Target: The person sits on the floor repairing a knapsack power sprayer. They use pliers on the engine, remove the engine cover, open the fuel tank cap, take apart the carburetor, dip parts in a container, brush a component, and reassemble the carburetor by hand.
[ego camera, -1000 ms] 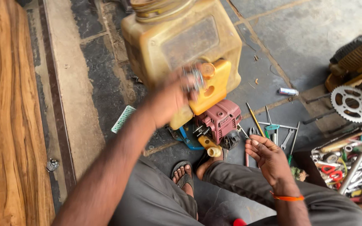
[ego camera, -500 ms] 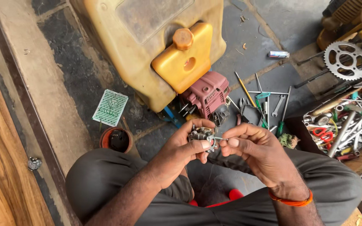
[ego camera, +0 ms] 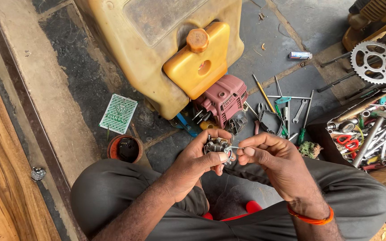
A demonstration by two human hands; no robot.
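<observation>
Left hand (ego camera: 195, 163) grips a small metal carburetor (ego camera: 217, 147); right hand (ego camera: 273, 163) pinches its thin pin (ego camera: 236, 147)

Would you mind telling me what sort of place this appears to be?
Probably a small-engine repair workshop: a box of mixed hand tools, a toothed steel sprocket and a maroon small engine beside a yellowed plastic tank lie on the floor.

Big yellowed plastic tank (ego camera: 126, 53) up top, with an orange-yellow fuel tank (ego camera: 211, 67) and a maroon engine (ego camera: 223, 101) just beside it. Green patterned packet (ego camera: 118, 113) on the floor, small rusty cup (ego camera: 124, 148) near it. Sprocket (ego camera: 373, 61) at right, above a box of mixed tools (ego camera: 367, 136); loose wrenches and screwdrivers (ego camera: 287, 107) lie between.
</observation>
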